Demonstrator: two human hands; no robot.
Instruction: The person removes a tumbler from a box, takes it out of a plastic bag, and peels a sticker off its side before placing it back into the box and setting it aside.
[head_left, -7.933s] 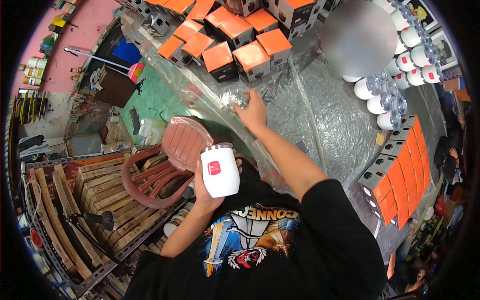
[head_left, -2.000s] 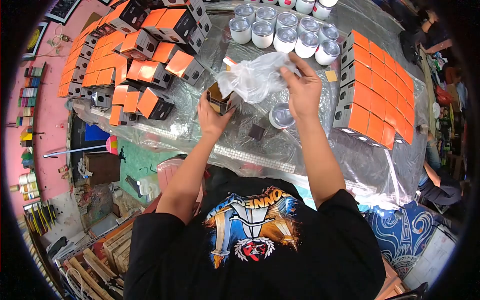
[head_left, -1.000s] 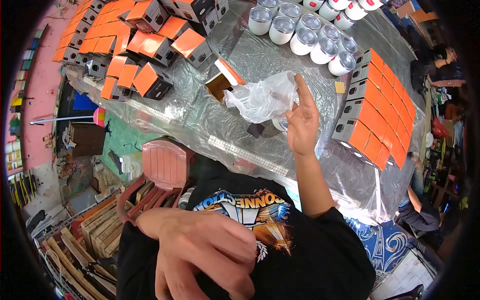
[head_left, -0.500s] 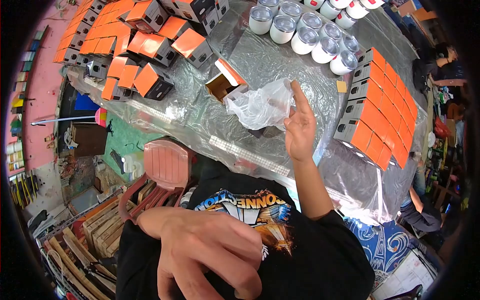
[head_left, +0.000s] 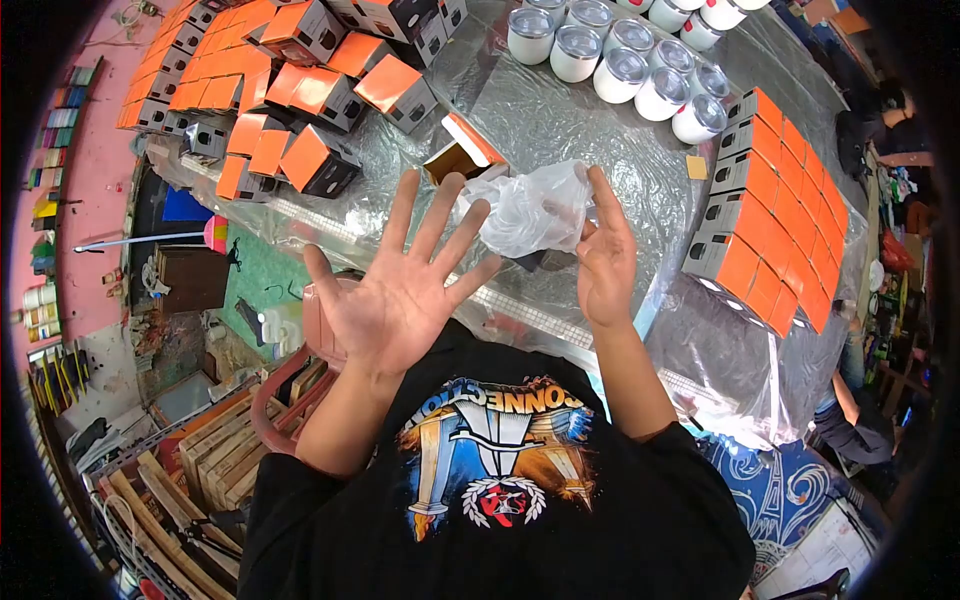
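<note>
A gap separates the plastic bag (head_left: 535,212) from cups (head_left: 620,75).

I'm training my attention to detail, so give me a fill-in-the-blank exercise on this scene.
The left hand faces the viewer with its ____, not its back.
The right hand holds a translucent bag of thin ____.
The lidded cups have ____ bodies.
The boxes at the right have ____ tops.
Missing words: palm; plastic; white; orange.

The left hand (head_left: 390,305), left of centre in the frame, is raised with its palm to the camera and its fingers spread wide. The right hand (head_left: 608,270), right of centre, points upward, its thumb bent inward. Both forearms rise from the lower frame, well apart.
</note>
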